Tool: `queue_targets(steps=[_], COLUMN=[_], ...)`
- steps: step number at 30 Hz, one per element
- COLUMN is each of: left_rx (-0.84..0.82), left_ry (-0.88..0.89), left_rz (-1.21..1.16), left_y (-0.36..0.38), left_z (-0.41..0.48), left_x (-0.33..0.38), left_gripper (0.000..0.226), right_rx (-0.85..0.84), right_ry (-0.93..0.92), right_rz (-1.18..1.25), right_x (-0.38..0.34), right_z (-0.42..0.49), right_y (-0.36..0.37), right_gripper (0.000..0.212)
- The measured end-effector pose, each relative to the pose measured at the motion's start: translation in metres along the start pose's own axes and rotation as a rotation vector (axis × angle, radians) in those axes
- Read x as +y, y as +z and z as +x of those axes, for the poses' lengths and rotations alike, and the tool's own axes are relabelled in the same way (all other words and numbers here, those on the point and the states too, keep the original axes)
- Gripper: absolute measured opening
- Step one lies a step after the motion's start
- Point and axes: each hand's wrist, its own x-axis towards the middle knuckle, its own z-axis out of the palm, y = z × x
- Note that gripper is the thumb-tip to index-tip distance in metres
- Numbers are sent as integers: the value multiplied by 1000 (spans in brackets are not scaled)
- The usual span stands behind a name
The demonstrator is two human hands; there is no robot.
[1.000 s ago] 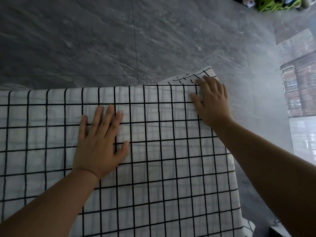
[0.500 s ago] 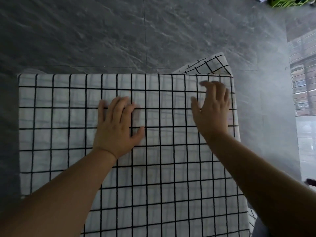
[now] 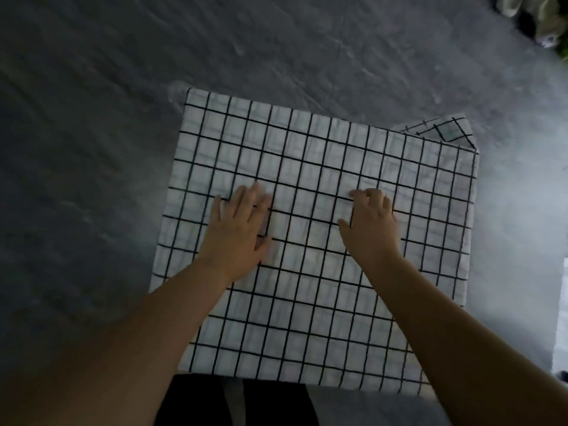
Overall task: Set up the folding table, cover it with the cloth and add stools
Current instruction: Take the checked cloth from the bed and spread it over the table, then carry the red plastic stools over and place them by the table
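Cloth (image 3: 322,167), white with a black grid, lies spread over the whole table top; the table itself is hidden beneath it. Far right corner (image 3: 442,132) is bunched and folded over, not hanging flat. Left hand (image 3: 236,232) rests flat and open on the cloth, gripping nothing. Right hand (image 3: 370,224) sits palm down with fingers slightly curled, also gripping nothing. Judgement: table set up, covering nearly complete, corner to be straightened. Stools: none in view, step outstanding. Containers: none visible on the grey floor (image 3: 92,149).
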Motion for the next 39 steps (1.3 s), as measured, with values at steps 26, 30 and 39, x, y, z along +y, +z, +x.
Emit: queue_targets(steps=[26, 30, 39], left_rx=[436, 448, 334], left_ry=[-1377, -1579, -2037], left_rz=[-379, -381, -633], left_y=[57, 89, 226], left_z=[-598, -716, -865], left_x=[-262, -258, -193], left_gripper=[80, 78, 87], right_rx=[-224, -326, -591], right_ry=[-1221, -1348, -1410], right_rz=[-138, -136, -334], right_x=[-547, -602, -622], right_z=[-346, -454, -600], right_y=[143, 193, 324], right_gripper=[62, 61, 68])
